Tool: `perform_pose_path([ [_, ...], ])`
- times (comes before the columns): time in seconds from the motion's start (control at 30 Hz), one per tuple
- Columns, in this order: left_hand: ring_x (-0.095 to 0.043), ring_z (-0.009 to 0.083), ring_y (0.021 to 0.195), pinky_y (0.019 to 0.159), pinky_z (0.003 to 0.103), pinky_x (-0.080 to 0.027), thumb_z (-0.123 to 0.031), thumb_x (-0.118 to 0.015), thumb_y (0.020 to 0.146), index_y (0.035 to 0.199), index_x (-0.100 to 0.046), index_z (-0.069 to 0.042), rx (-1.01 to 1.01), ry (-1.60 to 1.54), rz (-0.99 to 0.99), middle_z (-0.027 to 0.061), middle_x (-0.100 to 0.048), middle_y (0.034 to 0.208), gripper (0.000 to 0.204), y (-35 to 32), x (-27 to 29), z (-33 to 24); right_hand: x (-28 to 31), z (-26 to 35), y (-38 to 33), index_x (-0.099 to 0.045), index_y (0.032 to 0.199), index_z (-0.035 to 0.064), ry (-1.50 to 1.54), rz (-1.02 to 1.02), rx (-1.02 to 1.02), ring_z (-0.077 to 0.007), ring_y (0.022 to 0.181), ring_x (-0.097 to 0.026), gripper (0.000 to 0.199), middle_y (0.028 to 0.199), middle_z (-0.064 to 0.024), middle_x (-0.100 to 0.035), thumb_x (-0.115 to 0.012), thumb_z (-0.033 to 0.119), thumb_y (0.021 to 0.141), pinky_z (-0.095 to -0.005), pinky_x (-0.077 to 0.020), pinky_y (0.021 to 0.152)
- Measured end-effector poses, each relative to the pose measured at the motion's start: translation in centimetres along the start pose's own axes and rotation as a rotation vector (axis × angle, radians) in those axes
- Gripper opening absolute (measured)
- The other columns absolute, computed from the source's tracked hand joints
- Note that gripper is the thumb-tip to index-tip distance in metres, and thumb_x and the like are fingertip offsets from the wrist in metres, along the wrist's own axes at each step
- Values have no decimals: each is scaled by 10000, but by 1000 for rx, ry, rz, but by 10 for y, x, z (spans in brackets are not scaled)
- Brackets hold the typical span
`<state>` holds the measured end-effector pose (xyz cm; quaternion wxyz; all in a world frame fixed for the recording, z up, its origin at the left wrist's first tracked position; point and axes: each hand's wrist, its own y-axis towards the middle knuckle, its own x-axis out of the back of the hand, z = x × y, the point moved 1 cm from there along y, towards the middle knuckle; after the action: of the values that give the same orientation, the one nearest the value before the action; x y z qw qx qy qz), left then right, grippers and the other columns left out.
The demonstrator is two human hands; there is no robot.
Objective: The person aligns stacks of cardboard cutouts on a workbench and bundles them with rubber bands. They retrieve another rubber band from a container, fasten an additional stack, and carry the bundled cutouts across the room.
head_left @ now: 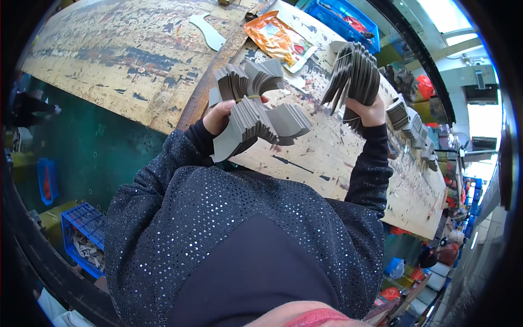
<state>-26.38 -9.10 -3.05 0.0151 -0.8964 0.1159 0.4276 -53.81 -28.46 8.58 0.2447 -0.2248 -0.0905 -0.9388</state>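
Note:
My left hand (219, 117) is closed round a thick bundle of grey-white die-cut pieces (256, 120) with curved, branching outlines. A yellowish band seems to run across the bundle's middle, close to my thumb. To the right, my right hand (372, 113) grips a stack of darker grey cut pieces (357, 71) from below, its layers fanned at the edges. Both stacks are held above the worktable (327, 158), apart from each other. Fingers of both hands are partly hidden behind the pieces.
An orange pouch (275, 39) and a single pale cut piece (208, 32) lie on the worn tabletop. At the back stands a blue basket (348, 22). More grey stacks (406, 121) line the right edge. A blue crate with scraps (86, 240) is at lower left.

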Motion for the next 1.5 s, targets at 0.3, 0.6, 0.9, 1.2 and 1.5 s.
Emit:
perform_pose_path([
  [0.3,-587,189,1019,913,324,-447,-381,-521,817,1280,-459,20,15,-1,62,128,-579,1166,616,23,-5,-6,-38,16,-50,-605,924,-13,102,60,74,-103,676,-591,306,779,-40,-630,-724,-5,642,-251,-485,610],
  [0.6,-606,150,910,832,266,-474,-296,-621,830,1116,-585,33,282,246,-238,99,-635,1037,437,3,-16,-12,-25,-17,-65,-559,1129,-5,211,-190,177,-170,926,-579,561,1006,-52,-622,-747,-5,600,-299,-445,856],
  [0.9,-624,151,872,754,263,-505,-196,-625,832,1090,-599,27,466,311,-431,98,-644,1024,342,-11,-21,-21,-1,34,-31,-553,1113,33,-705,-106,193,-281,875,-655,592,946,-163,-657,-800,212,605,-351,-506,775],
  [1.2,-614,159,896,769,258,-495,-333,-703,788,1129,-566,55,327,265,-478,116,-635,1036,535,-25,-19,-28,-91,-10,16,-449,1209,86,-1018,199,-129,-329,1012,-589,647,1072,-180,-613,-742,266,661,-416,-467,868],
  [1.5,-616,164,902,782,255,-497,-345,-701,790,1131,-561,71,218,300,-452,123,-627,1053,556,-22,-13,-23,-77,36,-22,-485,1195,-48,-459,-81,405,-334,1030,-564,645,1111,-208,-560,-755,295,720,-397,-451,892],
])
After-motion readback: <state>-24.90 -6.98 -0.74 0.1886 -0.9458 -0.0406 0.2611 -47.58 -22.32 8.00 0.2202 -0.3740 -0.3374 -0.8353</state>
